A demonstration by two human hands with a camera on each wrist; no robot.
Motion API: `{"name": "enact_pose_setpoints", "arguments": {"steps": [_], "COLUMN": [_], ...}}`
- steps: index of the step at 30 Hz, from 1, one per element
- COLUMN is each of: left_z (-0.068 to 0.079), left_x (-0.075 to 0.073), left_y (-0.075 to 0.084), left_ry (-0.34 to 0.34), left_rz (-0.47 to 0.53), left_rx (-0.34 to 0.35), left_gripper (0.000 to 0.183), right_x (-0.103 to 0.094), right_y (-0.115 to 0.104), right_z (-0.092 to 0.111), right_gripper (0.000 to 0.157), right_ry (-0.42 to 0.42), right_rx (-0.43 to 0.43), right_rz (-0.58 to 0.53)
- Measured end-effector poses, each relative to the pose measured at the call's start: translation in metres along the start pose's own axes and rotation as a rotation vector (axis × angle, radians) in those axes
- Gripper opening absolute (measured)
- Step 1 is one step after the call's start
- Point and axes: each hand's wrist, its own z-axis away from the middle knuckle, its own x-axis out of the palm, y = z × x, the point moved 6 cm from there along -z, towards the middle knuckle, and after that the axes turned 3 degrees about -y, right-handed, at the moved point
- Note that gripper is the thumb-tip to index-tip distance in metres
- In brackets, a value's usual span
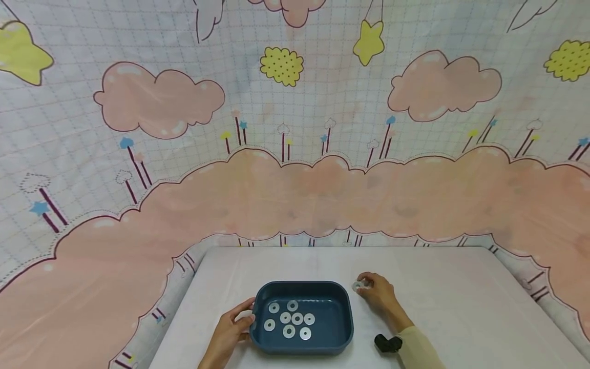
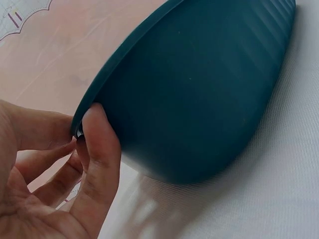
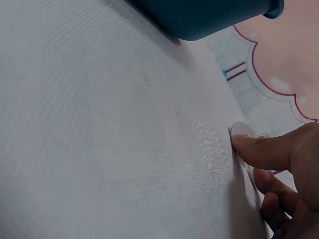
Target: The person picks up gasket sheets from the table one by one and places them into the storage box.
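Note:
A dark blue rectangular plastic basin point(image 1: 343, 338) stands on the white table, with several flat silver washers point(image 1: 297, 319) lying spread over its left half. My left hand point(image 1: 229, 328) pinches the rim at the basin's left end; in the left wrist view, the thumb point(image 2: 99, 149) lies against the outer wall. To the right of the basin, beyond its far right corner, my right hand point(image 1: 379, 294) holds a washer point(image 1: 357, 286) between thumb and fingers at the tabletop. The right wrist view shows the washer point(image 3: 241, 130) at the thumb tip; whether more than one is held is partly hidden.
The white table point(image 1: 484, 307) reaches back to a cloth backdrop point(image 1: 295, 200) printed with clouds and stars. A small black object point(image 1: 388, 343) sits beside the right sleeve point(image 1: 417, 348), near the wrist.

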Motion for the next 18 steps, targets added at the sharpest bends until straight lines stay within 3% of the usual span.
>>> {"name": "enact_pose_setpoints", "arguments": {"steps": [7, 18], "left_z": [-0.001, 0.000], "left_x": [0.002, 0.001], "left_y": [0.001, 0.001], "left_ry": [0.001, 0.011], "left_rz": [-0.010, -0.009], "left_rx": [0.003, 0.009], "left_gripper": [0.049, 0.049], "right_x": [-0.006, -0.021], "right_y": [0.001, -0.010], "right_z": [0.004, 0.015], "right_gripper": [0.016, 0.012], "right_ry": [-0.005, 0.067], "right_rx": [0.054, 0.087], "right_rz": [-0.166, -0.190]}}
